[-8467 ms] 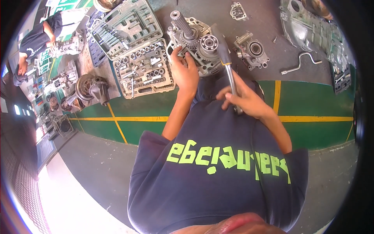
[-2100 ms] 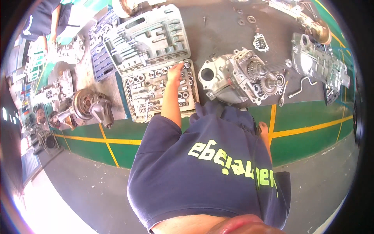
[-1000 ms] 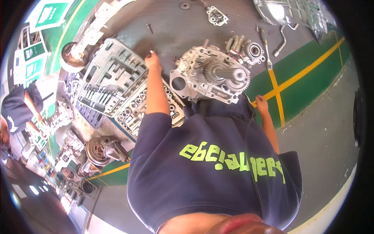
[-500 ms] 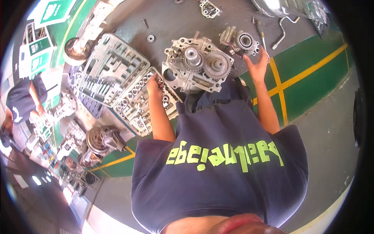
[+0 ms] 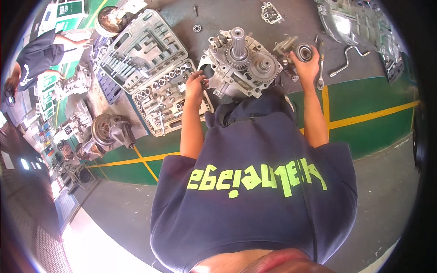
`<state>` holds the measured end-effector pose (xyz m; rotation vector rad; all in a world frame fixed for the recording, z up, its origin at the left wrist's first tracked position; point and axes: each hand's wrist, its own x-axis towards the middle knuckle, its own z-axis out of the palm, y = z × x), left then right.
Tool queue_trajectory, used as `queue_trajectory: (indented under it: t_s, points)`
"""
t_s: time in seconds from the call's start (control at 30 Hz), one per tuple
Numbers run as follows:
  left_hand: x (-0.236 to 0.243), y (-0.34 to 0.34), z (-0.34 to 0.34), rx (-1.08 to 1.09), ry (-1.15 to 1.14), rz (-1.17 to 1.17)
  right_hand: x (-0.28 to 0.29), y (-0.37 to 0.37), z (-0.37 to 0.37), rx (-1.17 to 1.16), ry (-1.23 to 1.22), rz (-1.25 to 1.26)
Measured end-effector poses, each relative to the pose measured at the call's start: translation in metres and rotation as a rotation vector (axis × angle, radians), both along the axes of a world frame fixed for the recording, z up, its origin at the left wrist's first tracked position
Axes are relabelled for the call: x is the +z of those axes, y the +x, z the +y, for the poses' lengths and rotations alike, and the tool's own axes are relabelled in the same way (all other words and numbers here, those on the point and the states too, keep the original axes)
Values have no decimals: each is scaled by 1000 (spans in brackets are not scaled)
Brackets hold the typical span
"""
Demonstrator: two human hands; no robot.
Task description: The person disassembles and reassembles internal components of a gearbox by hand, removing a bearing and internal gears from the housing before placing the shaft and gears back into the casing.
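Note:
In front of me stands a gearbox housing [image 5: 236, 86] with an upright splined shaft [image 5: 237, 43] and a toothed gear [image 5: 264, 67] on top. My right hand [image 5: 307, 69] is closed around a round bearing [image 5: 303, 52] on a smaller metal housing [image 5: 286, 48], thumb on one side and fingers on the other. Near the left edge of the gearbox, beside the socket set case [image 5: 165, 129], is my left hand [image 5: 195, 86]. Its fingers are curled together, and what they hold, if anything, is too small to make out.
Right of my right hand lies a ratchet wrench [image 5: 321, 68], and beyond it a bent crank handle [image 5: 348, 59]. A large metal casing [image 5: 346, 25] stands far right. A loose small bearing [image 5: 197, 28] and bolt [image 5: 195, 10] lie behind. Another person [image 5: 38, 52] works at left.
My left hand has left the sockets and come to the gearbox's edge. My right hand has moved from beside the ratchet wrench onto the bearing and closed. The whole view has shifted.

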<state>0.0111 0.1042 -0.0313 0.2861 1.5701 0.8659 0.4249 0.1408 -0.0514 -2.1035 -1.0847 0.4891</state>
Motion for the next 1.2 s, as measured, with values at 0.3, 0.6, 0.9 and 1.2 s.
queue_trajectory:
  t_s: [0.3,0.6,0.9,1.2]
  points:
    - [-18,-22,-21,17,-62,-40,87,28,-22,-179,375,254]
    - [55,12,25,-24,155,-22,278,4,-43,-77,893,196]
    - [80,47,47,-169,505,-112,397,-106,-6,72,890,237]
    - [81,28,54,-148,555,-224,358,-195,35,-3,851,149]
